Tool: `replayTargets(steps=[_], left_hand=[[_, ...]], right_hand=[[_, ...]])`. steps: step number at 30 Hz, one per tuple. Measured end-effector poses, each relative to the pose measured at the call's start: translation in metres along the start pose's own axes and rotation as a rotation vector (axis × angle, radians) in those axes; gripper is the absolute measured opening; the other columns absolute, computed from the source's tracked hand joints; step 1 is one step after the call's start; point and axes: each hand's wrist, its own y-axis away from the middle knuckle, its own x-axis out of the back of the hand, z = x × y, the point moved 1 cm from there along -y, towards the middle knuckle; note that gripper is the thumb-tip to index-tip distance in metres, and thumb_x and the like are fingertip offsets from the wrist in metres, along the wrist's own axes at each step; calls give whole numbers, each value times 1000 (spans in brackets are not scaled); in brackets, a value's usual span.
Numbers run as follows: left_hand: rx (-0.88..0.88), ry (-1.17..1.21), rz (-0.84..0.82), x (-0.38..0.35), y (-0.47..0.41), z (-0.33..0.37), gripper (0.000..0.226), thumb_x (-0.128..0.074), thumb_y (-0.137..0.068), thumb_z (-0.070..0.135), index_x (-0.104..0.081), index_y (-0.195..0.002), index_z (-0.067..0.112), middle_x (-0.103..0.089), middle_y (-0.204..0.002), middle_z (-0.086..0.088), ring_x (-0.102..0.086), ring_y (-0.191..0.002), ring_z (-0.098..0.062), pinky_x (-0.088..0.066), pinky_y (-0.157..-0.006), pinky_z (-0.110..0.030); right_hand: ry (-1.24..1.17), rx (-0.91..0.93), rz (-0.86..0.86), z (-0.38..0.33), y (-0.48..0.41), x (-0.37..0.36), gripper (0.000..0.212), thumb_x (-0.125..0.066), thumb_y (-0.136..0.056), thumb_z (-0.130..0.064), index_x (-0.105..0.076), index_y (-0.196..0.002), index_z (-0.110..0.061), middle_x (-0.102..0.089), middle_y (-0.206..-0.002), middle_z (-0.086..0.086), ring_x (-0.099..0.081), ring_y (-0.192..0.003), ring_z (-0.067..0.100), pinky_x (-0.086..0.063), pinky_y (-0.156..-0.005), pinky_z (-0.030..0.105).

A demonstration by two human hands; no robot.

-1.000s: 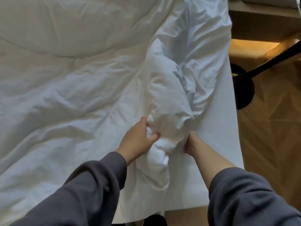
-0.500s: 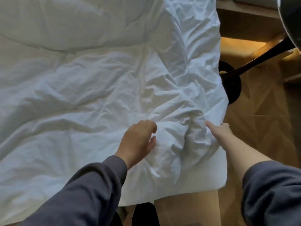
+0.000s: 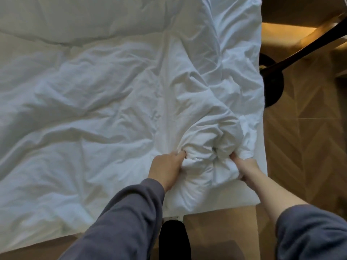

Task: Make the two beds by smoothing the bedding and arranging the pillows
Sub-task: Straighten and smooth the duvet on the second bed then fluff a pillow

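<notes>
Herringbone wood floor is running along the far side of the right hand, with a dark round stand base beyond it. The bed is filling everything ahead of and outboard of the left hand.

Duvet: white, heavily creased, lying across the bed. One part of it is gathered into a thick bunch directly between the two hands, close to the near corner. A bare strip of mattress is showing just outboard of the right hand.

Handling, as judged: soft and limp, no stiffness, nothing fragile. It is light by the handful, but its bulk will be dragging on any long pull. The cotton face looks grippy enough not to slide out of a fist. The best hold is probably the edge or corner, hands apart, so a pull spreads the fabric rather than rucking it further.

Left hand: fingers are curling into the fabric and gripping the near-left side of the bunch, knuckles up. Right hand: it is clutching the opposite side, fingertips buried in the folds and thumb hidden. Both are grasping duvet; neither is flat or relaxed.

A puffy white mound is lying far ahead of the left hand; whether it is pillow or folded duvet, I cannot tell.
</notes>
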Motion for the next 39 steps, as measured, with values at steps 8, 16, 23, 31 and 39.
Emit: replayTargets(steps=[8,16,23,31,39], left_hand=[[2,111,-663,27,-5,-3,29,-46,-93,15,-60,-117,15,-60,-126,-8,-55,-116,-28,-40,-88,-31],[-27,40,45,-25,44,-2,20,-58,-87,24,-38,-86,21,-62,-82,-3,-61,-76,-30,-39,-57,-34],[-42,-314,-353,-90,82,-26,113,-68,-73,53,0,-154,15,-14,-152,-15,-18,-143,-34,-12,-107,-70],[-192,-131,-136,-102,65,-60,23,-60,-76,13,-58,-98,11,-66,-88,-9,-66,-77,-29,-49,-60,-36],[38,244,-803,-28,75,-45,33,-44,-96,16,-60,-124,9,-57,-132,-10,-51,-121,-27,-37,-95,-28]], right_hand=[[1070,41,584,-40,0,87,58,-56,-89,-57,-47,-125,-11,-60,-114,17,-61,-100,37,-46,-74,37],[1025,239,497,23,8,33,85,-60,-88,-40,-6,-153,-32,5,-162,10,-2,-145,44,-21,-109,65],[1250,703,-49,71,28,-69,79,-43,-87,-42,-6,-155,-24,3,-163,11,-5,-149,37,-32,-106,63],[1333,656,-254,76,17,-95,104,-49,-82,-72,12,-154,-27,30,-158,7,21,-147,32,-10,-113,66],[1204,560,-555,77,104,-98,86,-59,-81,-59,-19,-153,-33,-17,-161,-5,-13,-148,20,-11,-117,54]])
